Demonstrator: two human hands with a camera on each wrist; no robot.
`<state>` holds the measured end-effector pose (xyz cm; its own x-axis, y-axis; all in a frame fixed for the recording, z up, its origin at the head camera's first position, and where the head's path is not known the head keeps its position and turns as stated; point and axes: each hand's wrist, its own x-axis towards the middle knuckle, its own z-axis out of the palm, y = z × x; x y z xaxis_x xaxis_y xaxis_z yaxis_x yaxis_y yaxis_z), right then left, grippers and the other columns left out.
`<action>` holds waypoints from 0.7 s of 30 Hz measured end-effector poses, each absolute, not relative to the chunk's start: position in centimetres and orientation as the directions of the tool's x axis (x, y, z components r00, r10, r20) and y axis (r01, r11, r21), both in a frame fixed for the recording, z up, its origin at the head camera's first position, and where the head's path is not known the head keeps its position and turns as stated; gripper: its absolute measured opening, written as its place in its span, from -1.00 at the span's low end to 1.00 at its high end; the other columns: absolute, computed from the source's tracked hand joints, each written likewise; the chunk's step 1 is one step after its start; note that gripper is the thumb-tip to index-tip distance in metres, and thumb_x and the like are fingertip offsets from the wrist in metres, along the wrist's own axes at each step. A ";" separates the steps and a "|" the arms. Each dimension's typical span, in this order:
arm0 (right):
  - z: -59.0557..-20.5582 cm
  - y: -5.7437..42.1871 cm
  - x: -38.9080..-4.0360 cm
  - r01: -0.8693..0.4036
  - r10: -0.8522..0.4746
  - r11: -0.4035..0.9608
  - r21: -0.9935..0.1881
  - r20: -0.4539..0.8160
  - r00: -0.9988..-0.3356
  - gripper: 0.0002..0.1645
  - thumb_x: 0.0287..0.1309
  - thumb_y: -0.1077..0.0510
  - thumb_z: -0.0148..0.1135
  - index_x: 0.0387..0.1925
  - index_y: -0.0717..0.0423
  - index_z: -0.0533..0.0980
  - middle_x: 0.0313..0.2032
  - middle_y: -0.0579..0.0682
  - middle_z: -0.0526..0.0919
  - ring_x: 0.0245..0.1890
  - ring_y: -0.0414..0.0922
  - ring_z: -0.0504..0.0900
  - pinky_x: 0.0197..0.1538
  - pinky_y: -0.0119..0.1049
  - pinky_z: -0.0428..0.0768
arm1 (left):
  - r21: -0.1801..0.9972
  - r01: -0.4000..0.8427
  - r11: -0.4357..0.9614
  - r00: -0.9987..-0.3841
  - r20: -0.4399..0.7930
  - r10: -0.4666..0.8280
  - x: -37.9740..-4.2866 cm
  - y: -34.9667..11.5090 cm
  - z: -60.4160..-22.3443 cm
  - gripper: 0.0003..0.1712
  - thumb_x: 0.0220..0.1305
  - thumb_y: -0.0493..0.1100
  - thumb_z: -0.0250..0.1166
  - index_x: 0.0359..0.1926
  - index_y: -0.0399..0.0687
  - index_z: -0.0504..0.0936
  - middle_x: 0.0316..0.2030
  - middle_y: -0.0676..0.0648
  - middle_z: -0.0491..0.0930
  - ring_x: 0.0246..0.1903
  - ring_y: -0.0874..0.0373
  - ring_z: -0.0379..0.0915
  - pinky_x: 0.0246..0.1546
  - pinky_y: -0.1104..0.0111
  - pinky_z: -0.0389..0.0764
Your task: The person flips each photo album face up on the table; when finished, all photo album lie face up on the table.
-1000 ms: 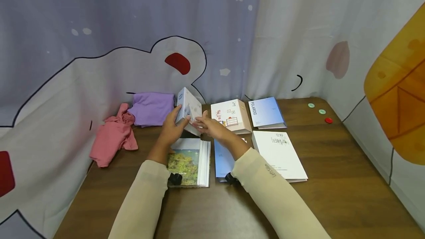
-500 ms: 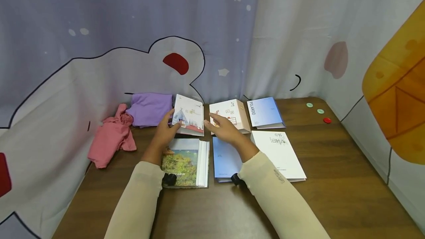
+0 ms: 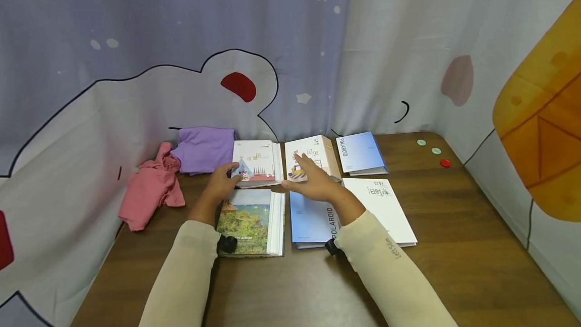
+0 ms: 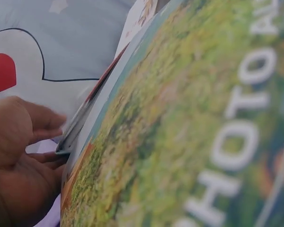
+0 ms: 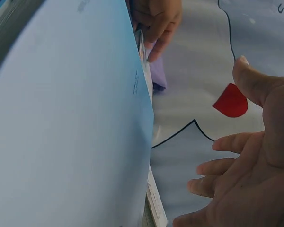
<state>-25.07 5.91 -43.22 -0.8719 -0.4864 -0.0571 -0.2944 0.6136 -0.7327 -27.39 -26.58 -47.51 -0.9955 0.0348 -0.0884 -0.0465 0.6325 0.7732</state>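
In the head view, a white photo album (image 3: 257, 161) with a tent picture lies flat at the back. My left hand (image 3: 221, 181) lightly holds its near left corner, thumb and fingers bent round the edge; the left wrist view shows my left hand (image 4: 26, 156) at that corner. My right hand (image 3: 314, 180) has its fingers spread and holds nothing, hovering near a beige and white album (image 3: 308, 153). In the right wrist view my right hand (image 5: 255, 151) has its palm showing. Below lies a photo album with a tree picture (image 3: 247, 218).
Blue POLAROID albums (image 3: 310, 218) lie in front and at the back right (image 3: 363, 150). A larger white album (image 3: 386, 208) lies right of centre. Purple cloth (image 3: 206, 150) and pink cloth (image 3: 152, 185) stand left. Several buttons (image 3: 445, 163) lie far right. A curtain (image 3: 299, 64) encloses the table.
The tent album has gone from upright and tilted to flat on the table. My right hand has let go and moved right, its fingers spreading; my left hand has stayed at its edge.
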 end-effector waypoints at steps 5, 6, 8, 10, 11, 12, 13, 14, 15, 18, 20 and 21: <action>-43.0 7.3 -24.8 -0.276 -0.454 0.633 -0.724 -0.058 -0.889 0.21 0.48 -0.42 0.24 0.81 -0.02 -0.10 0.80 0.16 -0.20 0.80 0.24 -0.24 0.73 0.40 -0.07 | 0.717 -0.029 0.696 -0.993 -0.100 0.061 -27.9 -26.9 -47.7 -0.23 0.64 -0.10 0.27 0.69 -0.22 0.24 0.63 -0.45 0.24 0.64 -0.43 0.12 0.60 -0.28 0.29; -43.0 7.5 -24.8 -0.277 -0.451 0.631 -0.725 -0.052 -0.891 0.21 0.49 -0.42 0.23 0.80 0.03 -0.09 0.80 0.18 -0.20 0.80 0.25 -0.24 0.73 0.41 -0.08 | 0.714 -0.036 0.699 -0.992 -0.109 0.060 -27.9 -27.1 -47.7 -0.22 0.63 -0.11 0.28 0.70 -0.21 0.23 0.64 -0.45 0.22 0.65 -0.43 0.10 0.61 -0.27 0.28; -42.9 8.0 -24.6 -0.277 -0.449 0.623 -0.731 -0.045 -0.892 0.19 0.51 -0.38 0.21 0.80 0.08 -0.09 0.79 0.20 -0.20 0.80 0.25 -0.24 0.73 0.40 -0.08 | 0.722 -0.070 0.689 -0.990 -0.137 0.043 -27.9 -27.4 -47.7 -0.21 0.62 -0.16 0.28 0.71 -0.18 0.22 0.65 -0.45 0.19 0.66 -0.42 0.07 0.62 -0.26 0.26; -42.8 8.4 -24.4 -0.273 -0.447 0.612 -0.742 -0.040 -0.893 0.15 0.54 -0.33 0.21 0.79 0.10 -0.08 0.79 0.21 -0.20 0.80 0.24 -0.24 0.73 0.40 -0.09 | 0.726 -0.101 0.680 -0.985 -0.167 0.033 -27.9 -27.7 -47.6 -0.21 0.61 -0.17 0.28 0.72 -0.14 0.21 0.67 -0.44 0.16 0.68 -0.40 0.04 0.62 -0.24 0.26; -42.7 8.6 -24.3 -0.270 -0.444 0.610 -0.745 -0.039 -0.895 0.13 0.55 -0.30 0.21 0.79 0.11 -0.07 0.79 0.21 -0.19 0.80 0.24 -0.23 0.73 0.39 -0.09 | 0.727 -0.112 0.678 -0.983 -0.179 0.030 -27.8 -27.8 -47.6 -0.20 0.61 -0.17 0.29 0.72 -0.13 0.21 0.67 -0.44 0.16 0.68 -0.40 0.04 0.62 -0.24 0.27; -42.6 8.9 -24.1 -0.266 -0.442 0.607 -0.749 -0.040 -0.896 0.12 0.56 -0.28 0.21 0.79 0.10 -0.07 0.79 0.21 -0.19 0.80 0.23 -0.22 0.73 0.39 -0.08 | 0.728 -0.120 0.675 -0.982 -0.188 0.029 -27.8 -28.0 -47.5 -0.20 0.61 -0.17 0.29 0.72 -0.11 0.21 0.67 -0.44 0.16 0.68 -0.39 0.04 0.62 -0.24 0.28; -42.5 9.1 -24.0 -0.260 -0.437 0.605 -0.752 -0.041 -0.898 0.10 0.57 -0.26 0.21 0.79 0.08 -0.07 0.79 0.20 -0.19 0.80 0.22 -0.22 0.73 0.39 -0.08 | 0.727 -0.122 0.675 -0.981 -0.193 0.031 -27.8 -28.0 -47.5 -0.20 0.61 -0.16 0.29 0.72 -0.11 0.21 0.67 -0.44 0.16 0.68 -0.40 0.05 0.61 -0.24 0.29; -42.4 9.4 -23.8 -0.257 -0.433 0.603 -0.755 -0.040 -0.900 0.08 0.58 -0.25 0.21 0.79 0.07 -0.06 0.79 0.20 -0.19 0.80 0.23 -0.21 0.73 0.40 -0.08 | 0.727 -0.120 0.676 -0.980 -0.195 0.035 -27.7 -28.1 -47.5 -0.20 0.61 -0.16 0.29 0.72 -0.12 0.21 0.66 -0.45 0.17 0.67 -0.40 0.06 0.61 -0.24 0.30; -42.3 9.6 -23.7 -0.256 -0.430 0.602 -0.756 -0.036 -0.902 0.08 0.58 -0.25 0.21 0.79 0.06 -0.06 0.79 0.21 -0.19 0.80 0.24 -0.21 0.73 0.41 -0.07 | 0.720 -0.110 0.685 -0.981 -0.191 0.043 -27.7 -28.1 -47.5 -0.20 0.61 -0.15 0.29 0.72 -0.14 0.21 0.65 -0.46 0.18 0.67 -0.41 0.08 0.60 -0.24 0.31; -42.0 10.3 -23.3 -0.265 -0.426 0.598 -0.756 -0.020 -0.905 0.07 0.58 -0.24 0.21 0.79 0.06 -0.04 0.79 0.24 -0.21 0.79 0.28 -0.19 0.71 0.43 -0.05 | 0.690 -0.071 0.720 -0.985 -0.164 0.059 -27.8 -28.0 -47.4 -0.21 0.61 -0.15 0.28 0.70 -0.20 0.23 0.61 -0.49 0.25 0.62 -0.43 0.17 0.57 -0.25 0.35; -41.8 10.9 -23.1 -0.278 -0.426 0.601 -0.749 -0.007 -0.904 0.07 0.59 -0.23 0.22 0.79 0.07 -0.04 0.78 0.26 -0.22 0.79 0.29 -0.19 0.71 0.44 -0.03 | 0.663 -0.038 0.748 -0.988 -0.137 0.072 -27.8 -27.8 -47.3 -0.21 0.61 -0.14 0.28 0.69 -0.25 0.24 0.59 -0.50 0.28 0.60 -0.44 0.21 0.56 -0.25 0.36; -41.8 11.2 -23.0 -0.284 -0.426 0.603 -0.745 0.000 -0.905 0.07 0.59 -0.23 0.22 0.79 0.09 -0.04 0.78 0.28 -0.22 0.79 0.30 -0.18 0.70 0.45 -0.03 | 0.652 -0.019 0.758 -0.989 -0.122 0.080 -27.8 -27.7 -47.2 -0.20 0.60 -0.15 0.29 0.69 -0.27 0.22 0.60 -0.50 0.27 0.60 -0.44 0.20 0.57 -0.26 0.35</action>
